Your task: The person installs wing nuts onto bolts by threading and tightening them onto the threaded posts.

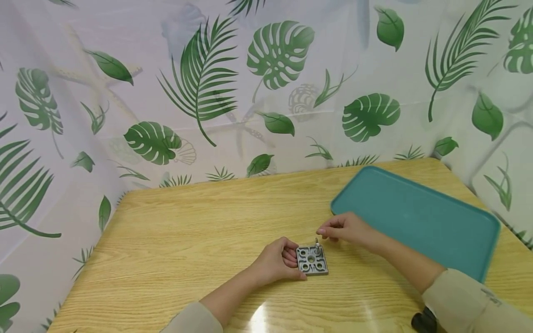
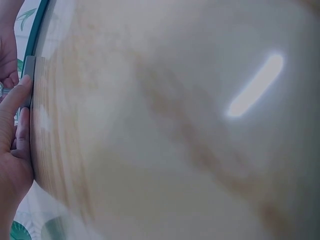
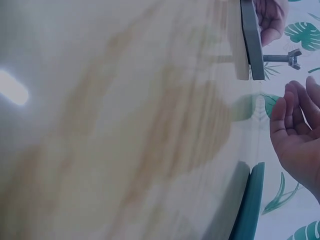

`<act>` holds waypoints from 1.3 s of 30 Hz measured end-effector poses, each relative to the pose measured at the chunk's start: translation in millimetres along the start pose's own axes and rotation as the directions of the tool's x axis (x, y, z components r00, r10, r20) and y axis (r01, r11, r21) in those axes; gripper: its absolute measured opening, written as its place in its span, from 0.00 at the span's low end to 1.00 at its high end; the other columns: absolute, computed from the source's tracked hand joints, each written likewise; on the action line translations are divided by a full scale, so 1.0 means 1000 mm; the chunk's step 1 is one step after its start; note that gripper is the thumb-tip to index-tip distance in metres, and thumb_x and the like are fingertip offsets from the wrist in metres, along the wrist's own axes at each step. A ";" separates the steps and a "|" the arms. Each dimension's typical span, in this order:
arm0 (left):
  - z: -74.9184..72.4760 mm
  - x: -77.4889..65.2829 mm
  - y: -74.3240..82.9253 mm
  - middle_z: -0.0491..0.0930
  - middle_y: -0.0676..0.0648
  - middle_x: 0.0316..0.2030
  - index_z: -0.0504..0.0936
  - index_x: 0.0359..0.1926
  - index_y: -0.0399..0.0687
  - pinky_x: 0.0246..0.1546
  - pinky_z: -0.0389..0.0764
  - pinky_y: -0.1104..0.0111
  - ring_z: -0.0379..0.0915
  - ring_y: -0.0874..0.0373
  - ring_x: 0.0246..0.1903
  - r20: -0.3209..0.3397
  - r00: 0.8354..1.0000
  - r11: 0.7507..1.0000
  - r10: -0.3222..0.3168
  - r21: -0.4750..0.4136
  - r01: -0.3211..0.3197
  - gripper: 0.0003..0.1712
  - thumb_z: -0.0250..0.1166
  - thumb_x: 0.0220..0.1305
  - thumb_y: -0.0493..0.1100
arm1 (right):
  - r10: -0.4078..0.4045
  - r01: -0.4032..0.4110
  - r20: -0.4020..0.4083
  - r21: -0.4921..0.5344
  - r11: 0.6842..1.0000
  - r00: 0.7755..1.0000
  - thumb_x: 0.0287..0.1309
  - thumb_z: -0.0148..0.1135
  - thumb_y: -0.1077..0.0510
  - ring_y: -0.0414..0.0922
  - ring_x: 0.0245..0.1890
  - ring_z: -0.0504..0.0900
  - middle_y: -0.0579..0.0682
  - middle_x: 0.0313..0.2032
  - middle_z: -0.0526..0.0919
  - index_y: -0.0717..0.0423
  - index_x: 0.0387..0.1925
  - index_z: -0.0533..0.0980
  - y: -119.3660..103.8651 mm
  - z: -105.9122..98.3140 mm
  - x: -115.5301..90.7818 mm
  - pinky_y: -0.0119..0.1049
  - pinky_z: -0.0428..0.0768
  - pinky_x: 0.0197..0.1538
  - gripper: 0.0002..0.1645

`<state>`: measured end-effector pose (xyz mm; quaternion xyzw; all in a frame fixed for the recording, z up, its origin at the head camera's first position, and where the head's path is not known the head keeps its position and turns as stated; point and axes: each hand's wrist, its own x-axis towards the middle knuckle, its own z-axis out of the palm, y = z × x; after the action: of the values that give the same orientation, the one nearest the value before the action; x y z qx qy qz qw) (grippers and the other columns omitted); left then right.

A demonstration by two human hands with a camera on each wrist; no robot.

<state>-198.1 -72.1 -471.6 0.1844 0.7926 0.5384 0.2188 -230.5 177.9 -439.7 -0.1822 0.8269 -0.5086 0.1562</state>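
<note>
My left hand (image 1: 275, 262) grips a square grey metal plate (image 1: 312, 267) by its left side, thumb at the near edge. The plate has several round holes and recessed channels on its upper face. From its far right corner rises a bolt (image 3: 276, 58), topped by a winged nut (image 3: 294, 59). Just beyond that corner hovers my right hand (image 1: 347, 228), with its fingers loosely bent and nothing visible in them. In the right wrist view a gap separates these fingers (image 3: 292, 107) from the winged nut.
A teal tray (image 1: 410, 217) lies on the wooden table (image 1: 200, 240) at the right, under my right forearm. A black object (image 1: 424, 321) shows beside my right sleeve at the near edge. Leaf-printed cloth (image 1: 275, 101) hangs behind the table.
</note>
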 end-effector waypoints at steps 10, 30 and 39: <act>0.000 0.000 -0.002 0.75 0.50 0.38 0.71 0.52 0.38 0.38 0.81 0.77 0.75 0.64 0.34 0.010 1.000 1.000 0.008 -0.019 -0.008 0.35 0.78 0.42 0.36 | -0.054 0.050 0.111 0.040 0.998 0.992 0.60 0.62 0.58 0.38 0.24 0.73 0.52 0.24 0.78 0.69 0.35 0.81 -0.003 0.005 0.007 0.31 0.76 0.28 0.14; 0.002 0.000 0.001 0.75 0.49 0.37 0.72 0.50 0.38 0.37 0.81 0.76 0.75 0.63 0.33 -0.008 1.000 1.000 -0.005 -0.021 0.004 0.34 0.78 0.41 0.34 | -0.034 0.031 0.136 0.024 0.999 0.990 0.57 0.65 0.58 0.38 0.17 0.70 0.46 0.18 0.75 0.69 0.26 0.79 -0.001 0.003 -0.009 0.32 0.72 0.20 0.15; 0.001 0.001 -0.001 0.75 0.49 0.37 0.72 0.50 0.38 0.37 0.81 0.76 0.75 0.64 0.33 -0.001 1.000 1.000 0.002 -0.019 -0.002 0.34 0.78 0.41 0.34 | -0.041 0.035 0.123 0.055 0.998 0.992 0.55 0.67 0.58 0.35 0.17 0.70 0.47 0.21 0.79 0.66 0.29 0.81 -0.002 0.006 -0.009 0.31 0.72 0.20 0.12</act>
<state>-198.3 -70.8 -473.1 0.1829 0.7875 0.5460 0.2198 -219.1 176.6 -440.0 -0.2250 0.7982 -0.5208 0.2022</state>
